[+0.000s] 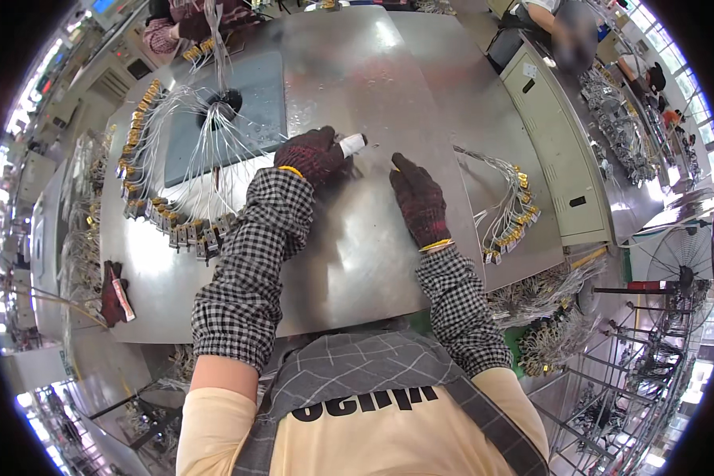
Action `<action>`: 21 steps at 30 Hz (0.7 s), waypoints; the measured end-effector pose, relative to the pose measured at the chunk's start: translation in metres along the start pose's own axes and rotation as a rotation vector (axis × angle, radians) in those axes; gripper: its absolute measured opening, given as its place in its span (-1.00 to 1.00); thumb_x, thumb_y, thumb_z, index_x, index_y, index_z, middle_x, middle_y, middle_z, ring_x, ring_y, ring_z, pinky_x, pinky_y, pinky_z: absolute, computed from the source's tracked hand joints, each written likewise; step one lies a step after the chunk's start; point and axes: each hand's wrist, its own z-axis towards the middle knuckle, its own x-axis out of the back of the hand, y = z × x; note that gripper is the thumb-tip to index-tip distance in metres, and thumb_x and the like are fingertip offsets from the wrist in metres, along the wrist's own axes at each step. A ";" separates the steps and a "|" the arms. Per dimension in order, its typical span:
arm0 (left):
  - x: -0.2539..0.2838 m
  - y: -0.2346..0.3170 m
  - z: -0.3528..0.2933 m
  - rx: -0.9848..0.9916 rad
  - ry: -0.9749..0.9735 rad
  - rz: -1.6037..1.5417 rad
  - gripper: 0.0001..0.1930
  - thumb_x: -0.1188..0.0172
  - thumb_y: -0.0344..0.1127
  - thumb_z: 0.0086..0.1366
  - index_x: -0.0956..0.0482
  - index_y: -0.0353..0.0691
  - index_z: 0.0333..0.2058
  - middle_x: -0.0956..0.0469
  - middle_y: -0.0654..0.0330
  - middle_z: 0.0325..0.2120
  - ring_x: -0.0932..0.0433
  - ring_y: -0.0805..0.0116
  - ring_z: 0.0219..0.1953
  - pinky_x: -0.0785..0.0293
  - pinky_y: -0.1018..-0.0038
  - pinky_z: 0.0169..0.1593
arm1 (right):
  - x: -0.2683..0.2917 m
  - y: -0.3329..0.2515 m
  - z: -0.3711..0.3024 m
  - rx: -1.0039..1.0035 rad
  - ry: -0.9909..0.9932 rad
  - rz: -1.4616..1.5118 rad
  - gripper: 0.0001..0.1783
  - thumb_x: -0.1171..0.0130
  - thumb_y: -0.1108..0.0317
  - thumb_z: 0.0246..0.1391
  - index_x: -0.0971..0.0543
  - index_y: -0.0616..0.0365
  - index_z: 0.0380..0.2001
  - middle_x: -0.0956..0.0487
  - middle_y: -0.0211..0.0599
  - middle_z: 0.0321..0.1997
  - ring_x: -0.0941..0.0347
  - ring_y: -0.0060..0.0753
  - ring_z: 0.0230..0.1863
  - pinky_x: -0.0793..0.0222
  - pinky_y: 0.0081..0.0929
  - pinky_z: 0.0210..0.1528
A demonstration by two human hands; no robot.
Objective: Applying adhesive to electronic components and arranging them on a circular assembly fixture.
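Both my hands wear dark maroon knitted gloves over the steel tabletop (357, 262). My left hand (309, 155) is beside a fan of white wires (214, 139), its fingers loosely bent and no held thing visible. From it, what looks like a white-wrapped digit with a dark tip (353, 144) stretches to the right. My right hand (417, 198) is open and holds nothing, fingers pointing away from me. The white wires spread from a dark round hub (224, 103) on a grey plate (266, 95). Metal pieces with yellowish ends (143, 119) line the wires' outer ends in an arc.
A smaller wire bundle with similar end pieces (520, 210) lies to the right. At the near left edge are a dark glove (109, 295) and a white-and-red tube (122, 298). Beyond stand a beige cabinet (555, 151), a fan (682, 254) and other people.
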 end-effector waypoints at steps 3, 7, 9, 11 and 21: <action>-0.011 -0.030 0.010 0.057 0.031 -0.347 -0.29 0.15 0.29 0.37 -0.53 -0.33 0.00 -0.59 -0.13 -0.10 -0.55 -0.01 -0.02 -0.36 0.19 0.12 | 0.009 -0.038 0.009 -0.006 -0.108 -0.028 -0.58 -0.25 0.28 0.07 -0.56 -0.12 0.05 -0.61 -0.20 -0.20 -0.58 -0.06 -0.33 -0.51 -0.18 -0.29; -0.005 -0.034 0.015 0.088 0.000 -0.354 -0.31 0.14 0.25 0.38 -0.55 -0.32 0.03 -0.59 -0.09 -0.06 -0.54 0.04 0.01 -0.33 0.22 0.16 | 0.008 -0.047 0.016 0.201 -0.086 -0.146 -0.58 -0.23 0.25 0.05 -0.55 -0.14 0.04 -0.61 -0.29 -0.22 -0.59 -0.11 -0.31 -0.52 -0.21 -0.29; -0.005 -0.035 0.014 0.101 0.002 -0.362 -0.31 0.13 0.26 0.38 -0.56 -0.32 0.02 -0.59 -0.09 -0.06 -0.54 0.04 0.01 -0.33 0.22 0.16 | 0.015 -0.058 0.023 0.286 -0.221 -0.495 -0.61 -0.25 0.26 0.03 -0.59 -0.12 -0.01 -0.62 -0.29 -0.22 -0.59 -0.14 -0.28 -0.52 -0.23 -0.29; -0.004 -0.034 0.011 0.112 0.003 -0.370 -0.31 0.12 0.26 0.37 -0.56 -0.32 0.02 -0.59 -0.08 -0.06 -0.54 0.04 0.01 -0.33 0.22 0.16 | 0.011 -0.057 0.024 0.267 -0.210 -0.442 -0.64 -0.25 0.27 0.02 -0.60 -0.10 -0.05 -0.61 -0.31 -0.24 -0.58 -0.17 -0.28 -0.52 -0.24 -0.29; -0.015 -0.040 0.019 0.066 0.069 -0.310 -0.30 0.17 0.30 0.36 -0.62 -0.28 -0.07 -0.62 -0.07 -0.15 -0.56 0.01 -0.06 -0.35 0.20 0.09 | 0.011 -0.076 0.018 0.322 -0.174 -0.419 -0.79 -0.20 0.19 0.11 -0.63 -0.06 -0.19 -0.66 -0.30 -0.31 -0.60 -0.15 -0.24 -0.53 -0.19 -0.19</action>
